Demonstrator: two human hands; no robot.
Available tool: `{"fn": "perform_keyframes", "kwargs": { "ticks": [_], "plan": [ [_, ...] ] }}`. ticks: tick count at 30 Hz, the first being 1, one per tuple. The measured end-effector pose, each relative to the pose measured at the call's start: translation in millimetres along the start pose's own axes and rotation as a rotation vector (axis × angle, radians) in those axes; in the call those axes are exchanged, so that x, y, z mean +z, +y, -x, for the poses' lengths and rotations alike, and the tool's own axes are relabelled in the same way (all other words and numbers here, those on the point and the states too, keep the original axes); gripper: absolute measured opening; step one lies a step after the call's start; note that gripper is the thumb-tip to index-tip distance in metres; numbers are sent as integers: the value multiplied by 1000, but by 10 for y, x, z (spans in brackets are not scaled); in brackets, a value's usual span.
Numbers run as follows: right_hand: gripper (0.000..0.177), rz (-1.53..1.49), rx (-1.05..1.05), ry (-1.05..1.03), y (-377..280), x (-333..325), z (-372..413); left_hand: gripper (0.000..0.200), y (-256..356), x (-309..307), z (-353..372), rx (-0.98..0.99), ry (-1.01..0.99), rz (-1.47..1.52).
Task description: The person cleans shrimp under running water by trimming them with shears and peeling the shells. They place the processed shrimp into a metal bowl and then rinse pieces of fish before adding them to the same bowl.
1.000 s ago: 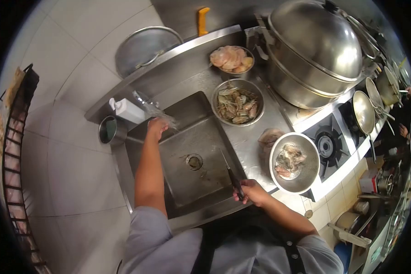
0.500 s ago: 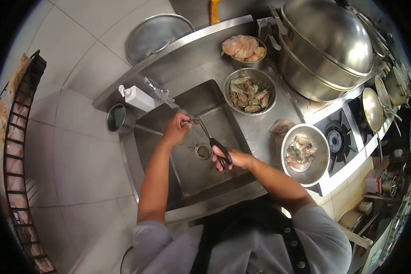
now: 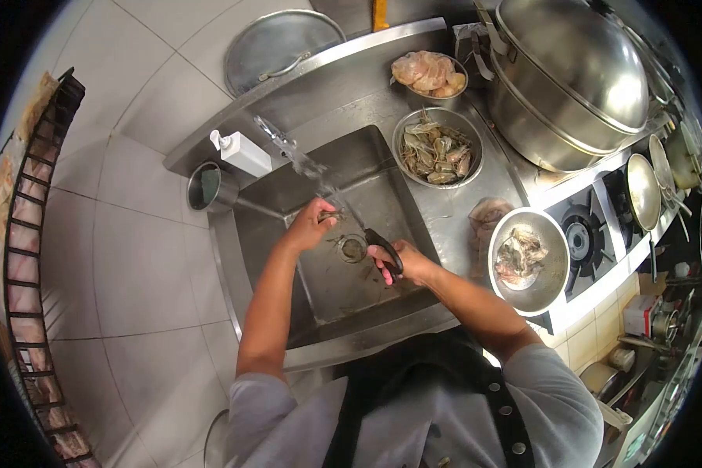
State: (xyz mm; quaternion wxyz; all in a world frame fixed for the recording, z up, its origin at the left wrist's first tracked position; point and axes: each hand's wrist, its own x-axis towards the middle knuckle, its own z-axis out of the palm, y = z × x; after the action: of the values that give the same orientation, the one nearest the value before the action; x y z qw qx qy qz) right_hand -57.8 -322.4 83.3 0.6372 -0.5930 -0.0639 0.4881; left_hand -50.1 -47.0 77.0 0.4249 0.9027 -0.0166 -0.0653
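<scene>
The person is leaning over a square stainless sink, both hands down in the basin, close together near the round drain. The right hand is gripping the black looped handles of the scissors, thin blades pointing at the left hand, which is pinching something small, too tiny to tell what. A clear water stream is hitting right there. Farther back, a shiny round steel bowl is holding bumpy grey prawns, beside a big domed steamer.
</scene>
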Motion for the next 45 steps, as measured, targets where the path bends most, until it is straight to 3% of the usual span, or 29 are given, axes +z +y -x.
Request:
{"fn": "perform_keyframes", "kwargs": {
  "ticks": [2,4,8,12,14,18,23,25,29,31,34,39,45],
  "plan": [
    [60,-91,25,-55,179,-51,-26,26,-50,-2,-7,28,62,77],
    [78,-192,67,-275,175,-102,77,29,-16,-29,5,-399,142,284],
    [87,-178,81,-427,258,64,99,30,158,150,30,-391,228,429],
    [87,-195,45,-356,298,164,-80,27,210,373,50,-355,247,581],
    [76,-182,-6,-182,243,173,-89,25,177,411,70,-352,239,595],
    [55,-184,-42,-29,241,149,-53,23,163,389,112,-391,246,597],
    [61,-128,-35,-47,363,88,-43,28,10,349,107,-427,238,691],
    [65,-114,-20,-74,421,46,-34,21,-40,352,99,-432,313,769],
    [78,-116,74,-262,456,28,42,23,-133,332,26,-412,350,764],
    [82,-118,90,-300,412,82,127,23,-81,378,-68,-325,569,491],
    [90,-322,97,-434,322,215,163,27,176,438,-116,-349,659,351],
    [91,-373,91,-433,172,408,78,30,280,601,-194,-290,765,359],
    [84,-330,3,-195,233,474,-203,30,271,662,-129,-341,781,417]
  ]
}}
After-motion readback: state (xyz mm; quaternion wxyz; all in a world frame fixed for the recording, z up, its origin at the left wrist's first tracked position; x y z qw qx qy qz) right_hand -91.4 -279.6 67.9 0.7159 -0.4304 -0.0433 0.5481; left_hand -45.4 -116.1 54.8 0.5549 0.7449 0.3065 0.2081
